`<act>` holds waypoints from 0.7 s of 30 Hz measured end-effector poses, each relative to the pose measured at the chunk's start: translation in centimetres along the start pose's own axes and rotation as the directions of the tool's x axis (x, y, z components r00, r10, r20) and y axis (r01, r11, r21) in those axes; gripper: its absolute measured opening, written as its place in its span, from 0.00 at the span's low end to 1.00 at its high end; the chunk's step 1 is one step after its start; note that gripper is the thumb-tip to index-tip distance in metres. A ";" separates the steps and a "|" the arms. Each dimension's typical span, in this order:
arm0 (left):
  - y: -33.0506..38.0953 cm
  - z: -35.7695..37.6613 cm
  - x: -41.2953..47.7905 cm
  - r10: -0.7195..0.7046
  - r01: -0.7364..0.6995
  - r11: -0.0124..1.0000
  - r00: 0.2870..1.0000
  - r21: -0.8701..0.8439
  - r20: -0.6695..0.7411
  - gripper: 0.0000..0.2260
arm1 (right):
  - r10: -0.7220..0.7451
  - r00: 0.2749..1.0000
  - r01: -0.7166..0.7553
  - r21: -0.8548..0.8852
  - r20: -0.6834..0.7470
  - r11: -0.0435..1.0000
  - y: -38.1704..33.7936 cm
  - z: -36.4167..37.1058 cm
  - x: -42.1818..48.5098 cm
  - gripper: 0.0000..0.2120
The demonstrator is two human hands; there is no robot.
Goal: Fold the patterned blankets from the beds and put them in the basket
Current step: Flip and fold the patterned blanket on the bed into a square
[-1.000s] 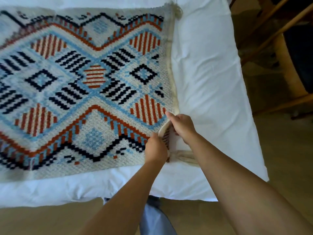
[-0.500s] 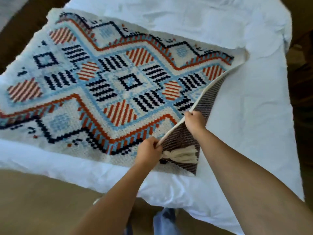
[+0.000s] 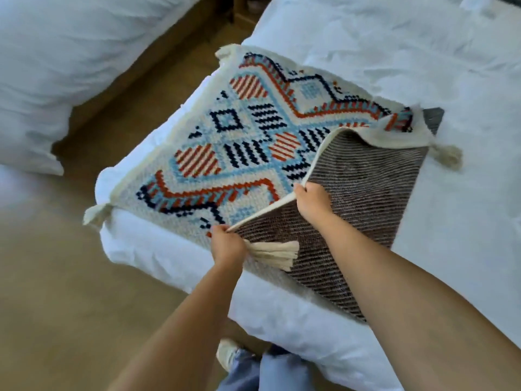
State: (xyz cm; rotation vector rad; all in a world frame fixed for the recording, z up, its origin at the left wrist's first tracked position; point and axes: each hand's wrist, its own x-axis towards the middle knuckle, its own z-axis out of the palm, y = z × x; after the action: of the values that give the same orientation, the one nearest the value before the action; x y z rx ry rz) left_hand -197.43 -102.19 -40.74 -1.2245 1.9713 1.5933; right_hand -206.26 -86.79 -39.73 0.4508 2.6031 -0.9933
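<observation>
A patterned blanket (image 3: 239, 142) in cream, light blue, orange and navy lies on a white bed (image 3: 394, 52). Its right part is folded over leftward, so the dark striped underside (image 3: 366, 193) shows. My left hand (image 3: 225, 245) pinches the blanket's near corner, where a cream tassel (image 3: 275, 252) hangs. My right hand (image 3: 313, 203) grips the cream edge further along and holds it lifted above the patterned face. More tassels sit at the other corners. No basket is in view.
A second white bed (image 3: 56, 66) stands to the left across a strip of tan floor (image 3: 56, 277). My legs in light blue trousers and a shoe (image 3: 228, 354) show below, at the bed's near edge.
Both hands have pulled the blanket's right edge up and leftward across the pattern, so more of the dark underside shows. The view has swung, bringing the other bed into sight.
</observation>
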 end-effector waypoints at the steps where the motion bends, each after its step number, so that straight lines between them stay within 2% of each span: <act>1: 0.1 -1.1 0.9 -0.037 0.035 0.997 0.999 -0.071 -0.029 0.09 | -0.021 1.000 0.021 -0.009 0.016 1.000 -1.4 1.2 0.1 0.20; 4: 0.5 -4.1 3.1 -0.069 0.055 0.989 0.993 -0.134 -0.101 0.09 | -0.053 0.996 0.054 -0.012 0.077 0.998 -5.0 4.3 0.6 0.20; 7: 0.7 -7.2 5.1 0.061 -0.053 0.997 0.985 0.055 -0.159 0.08 | -0.060 0.993 0.061 -0.007 0.102 0.998 -8.1 7.1 1.4 0.20; 10: 0.4 -10.7 7.8 0.276 -0.237 0.920 0.957 0.312 -0.087 0.07 | -0.038 0.994 0.037 0.008 0.105 0.999 -10.9 10.1 2.9 0.20; 12: 0.7 -13.0 10.0 0.349 -0.302 0.848 0.937 0.436 -0.030 0.09 | -0.019 0.996 0.014 0.053 0.090 0.999 -12.7 12.2 4.2 0.19; 18: 2.4 -19.1 17.2 0.333 -0.300 0.700 0.940 0.648 0.076 0.10 | -0.032 0.998 0.032 -0.010 0.053 0.999 -17.7 18.5 6.9 0.20; 21: 3.2 -21.4 20.4 0.327 -0.341 0.653 0.932 0.676 0.155 0.11 | -0.024 0.998 0.028 -0.071 0.054 0.997 -20.1 21.0 7.8 0.19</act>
State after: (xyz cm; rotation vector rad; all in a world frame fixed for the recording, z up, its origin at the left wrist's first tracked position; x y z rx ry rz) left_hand -206.25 -130.07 -46.17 -0.5468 2.5388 0.7866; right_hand -217.46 -113.95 -46.00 0.3689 2.5933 -0.9043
